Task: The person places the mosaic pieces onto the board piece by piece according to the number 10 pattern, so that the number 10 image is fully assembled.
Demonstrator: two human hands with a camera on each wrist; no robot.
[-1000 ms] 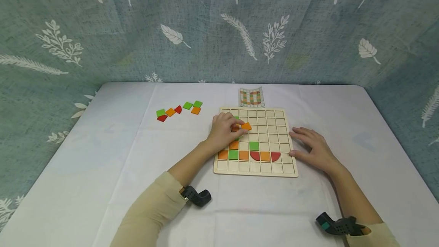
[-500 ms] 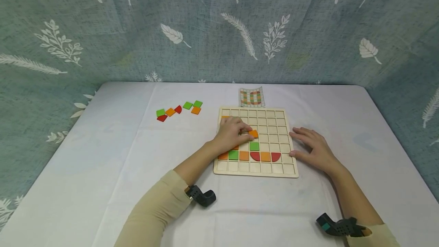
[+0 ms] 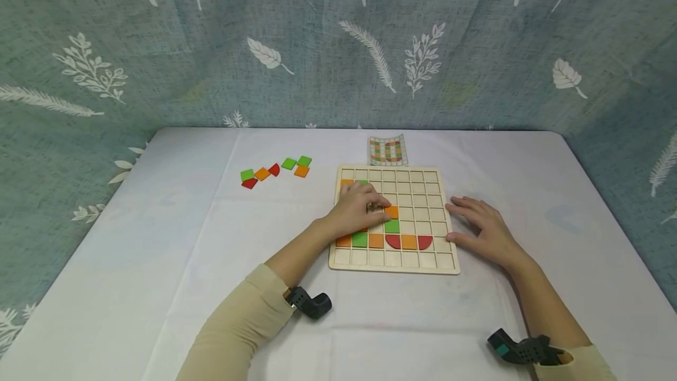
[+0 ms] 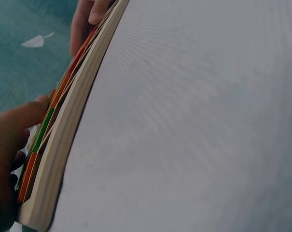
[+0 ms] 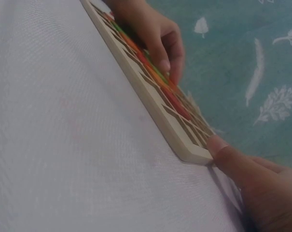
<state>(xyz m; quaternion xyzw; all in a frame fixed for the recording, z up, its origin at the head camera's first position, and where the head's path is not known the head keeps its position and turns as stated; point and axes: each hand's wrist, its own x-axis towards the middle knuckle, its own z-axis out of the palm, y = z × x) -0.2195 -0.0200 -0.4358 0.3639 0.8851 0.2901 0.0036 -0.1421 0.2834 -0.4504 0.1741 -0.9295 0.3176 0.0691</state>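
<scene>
In the head view a wooden grid board (image 3: 394, 261) lies on the table, several of its cells filled with orange and green square tiles and red curved ones. My left hand (image 3: 355, 209) reaches over the board's left half. Its thumb and index finger are at the left edge of an orange square tile (image 3: 392, 212), which lies flat in a cell directly above a green square tile (image 3: 392, 226). The hand hides some tiles beneath it. On the board's right edge, my right hand (image 3: 483, 231) rests with fingers spread, its thumb touching the rim in the right wrist view.
Left of the board are several loose pieces, among them a green tile (image 3: 288, 163), an orange tile (image 3: 302, 171) and a red piece (image 3: 274, 170). A small pattern card (image 3: 388, 150) lies behind the board. A leaf-print cloth (image 3: 317, 75) hangs behind the white-covered table (image 3: 423, 328).
My left hand has moved right and toward me with the orange tile, which has gone from being held tilted to lying flat in a cell. The right hand stays in place.
</scene>
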